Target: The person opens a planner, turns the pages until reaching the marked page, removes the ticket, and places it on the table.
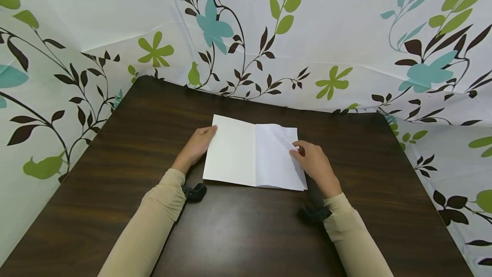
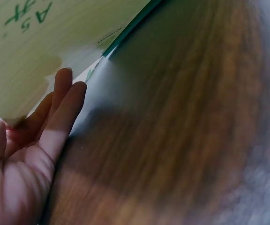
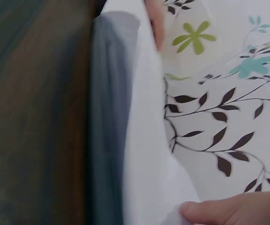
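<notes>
An open notebook (image 1: 230,153) lies near the middle of the dark table, its left side plain and its right page (image 1: 274,157) lined. My left hand (image 1: 197,145) holds the outer left edge, thumb on top. In the left wrist view, fingers (image 2: 69,108) reach under the cover (image 2: 32,51), whose underside carries green handwriting. At the right edge, my right hand (image 1: 317,163) pinches the lined page between thumb and finger. Seen from the right wrist, the white sheet (image 3: 149,136) curves upward, and a thumb (image 3: 210,212) touches its edge.
The brown wood-grain table (image 1: 246,230) has its far edge against a hanging cloth (image 1: 123,7) printed with leaves, flowers and birds. More cloth hangs on both sides. Black bands (image 1: 194,192) sit around both wrists, over beige sleeves.
</notes>
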Tool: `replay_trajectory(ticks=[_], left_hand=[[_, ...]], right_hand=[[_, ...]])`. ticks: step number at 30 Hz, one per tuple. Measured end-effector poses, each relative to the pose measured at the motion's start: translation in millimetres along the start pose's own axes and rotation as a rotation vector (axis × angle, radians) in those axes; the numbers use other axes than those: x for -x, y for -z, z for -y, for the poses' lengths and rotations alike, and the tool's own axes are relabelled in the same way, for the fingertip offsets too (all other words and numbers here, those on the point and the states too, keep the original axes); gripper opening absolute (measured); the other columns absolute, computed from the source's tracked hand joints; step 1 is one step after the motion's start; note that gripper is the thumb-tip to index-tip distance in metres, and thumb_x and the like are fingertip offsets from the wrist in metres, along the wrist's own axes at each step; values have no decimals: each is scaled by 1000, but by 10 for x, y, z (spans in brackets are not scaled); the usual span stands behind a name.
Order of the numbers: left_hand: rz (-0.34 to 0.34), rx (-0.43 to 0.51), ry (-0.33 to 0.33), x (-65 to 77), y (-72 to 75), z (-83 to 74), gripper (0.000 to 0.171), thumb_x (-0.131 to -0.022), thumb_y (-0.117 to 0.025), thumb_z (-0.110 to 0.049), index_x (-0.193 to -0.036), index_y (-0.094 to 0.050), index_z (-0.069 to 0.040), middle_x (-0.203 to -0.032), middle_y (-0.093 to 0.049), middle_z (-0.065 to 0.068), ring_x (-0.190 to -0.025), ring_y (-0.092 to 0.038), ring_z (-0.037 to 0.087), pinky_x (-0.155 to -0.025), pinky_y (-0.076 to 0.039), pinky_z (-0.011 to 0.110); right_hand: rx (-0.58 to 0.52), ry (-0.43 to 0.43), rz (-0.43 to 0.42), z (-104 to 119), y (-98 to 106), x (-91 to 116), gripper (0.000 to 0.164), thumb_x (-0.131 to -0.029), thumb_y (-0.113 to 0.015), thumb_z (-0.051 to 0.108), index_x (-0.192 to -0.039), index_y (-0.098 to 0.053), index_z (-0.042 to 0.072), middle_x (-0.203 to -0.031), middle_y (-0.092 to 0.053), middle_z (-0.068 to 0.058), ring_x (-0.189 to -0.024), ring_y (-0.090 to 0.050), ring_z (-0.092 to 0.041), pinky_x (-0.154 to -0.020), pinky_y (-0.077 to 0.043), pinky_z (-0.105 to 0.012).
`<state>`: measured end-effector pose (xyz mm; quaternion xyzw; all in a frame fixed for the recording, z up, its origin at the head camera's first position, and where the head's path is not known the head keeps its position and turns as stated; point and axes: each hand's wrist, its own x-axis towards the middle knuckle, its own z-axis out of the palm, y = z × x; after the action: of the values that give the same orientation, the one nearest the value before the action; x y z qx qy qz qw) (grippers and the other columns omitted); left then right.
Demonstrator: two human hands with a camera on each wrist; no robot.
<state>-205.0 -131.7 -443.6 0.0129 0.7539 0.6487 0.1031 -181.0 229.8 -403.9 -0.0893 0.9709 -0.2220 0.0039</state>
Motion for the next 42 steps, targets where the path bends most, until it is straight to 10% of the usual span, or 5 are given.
replay_trajectory(ticks=[10,16,27,42], left_hand=[[-20,-4,-5,7,-28,-17,47,-113,-39,-39,-79,-53,-10,-68,-51,-4,-66,-51,13,-68,-47,28],[-17,-21,-1,20,-10,-30,49,-113,-37,-41,-75,-46,-12,-65,-44,-4,-63,-44,13,-66,-43,29],[-18,-46,4,33,-2,-31,51,-114,-33,-43,-93,-61,-5,-74,-55,-2,-72,-54,15,-75,-48,31],[-18,-164,-8,34,33,-34,78,-111,-9,-58,-131,-61,-3,-118,-64,20,-113,-60,29,-111,-40,45]], right_hand=[[-145,111,87,436,376,240,50,-105,-64,26,-151,-52,11,-133,-62,-21,-115,-59,-34,-95,-49,-51],[-82,189,186,772,409,489,67,-104,-64,26,-163,-33,13,-167,-36,-16,-156,-33,-38,-122,-33,-60],[26,452,-186,1084,-86,584,76,-97,-59,0,-164,-24,3,-164,-44,-13,-136,-60,-30,-98,-55,-44],[96,630,-128,989,-622,430,78,-84,-67,-11,-156,-40,-2,-162,-44,-19,-148,-46,-35,-118,-41,-52]])
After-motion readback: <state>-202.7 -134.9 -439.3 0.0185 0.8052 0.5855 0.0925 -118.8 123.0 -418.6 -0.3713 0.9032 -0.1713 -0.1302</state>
